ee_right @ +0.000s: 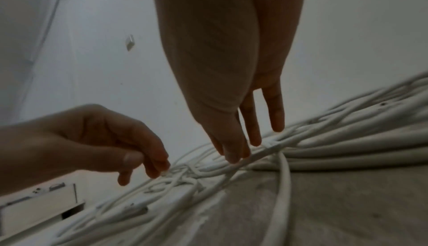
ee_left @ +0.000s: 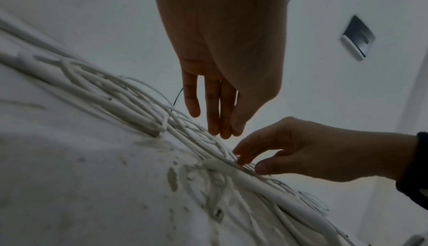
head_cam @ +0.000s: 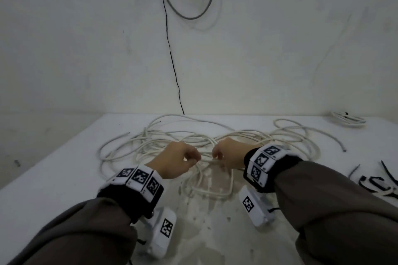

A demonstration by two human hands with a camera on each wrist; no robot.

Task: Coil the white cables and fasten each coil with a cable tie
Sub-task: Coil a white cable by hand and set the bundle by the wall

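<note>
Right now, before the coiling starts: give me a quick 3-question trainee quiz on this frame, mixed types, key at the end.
1. True or false: the white cables on the table are already wound into neat coils.
2. Multiple choice: where do the black cable ties lie? A) at the table's right edge, B) under the left hand, C) hanging on the wall.
3. Fill in: the right hand reaches with its fingertips down at the ____ of the loose cable pile.

Key: 1 false, they sprawl in loose tangled loops. 2 A. 3 middle.
</note>
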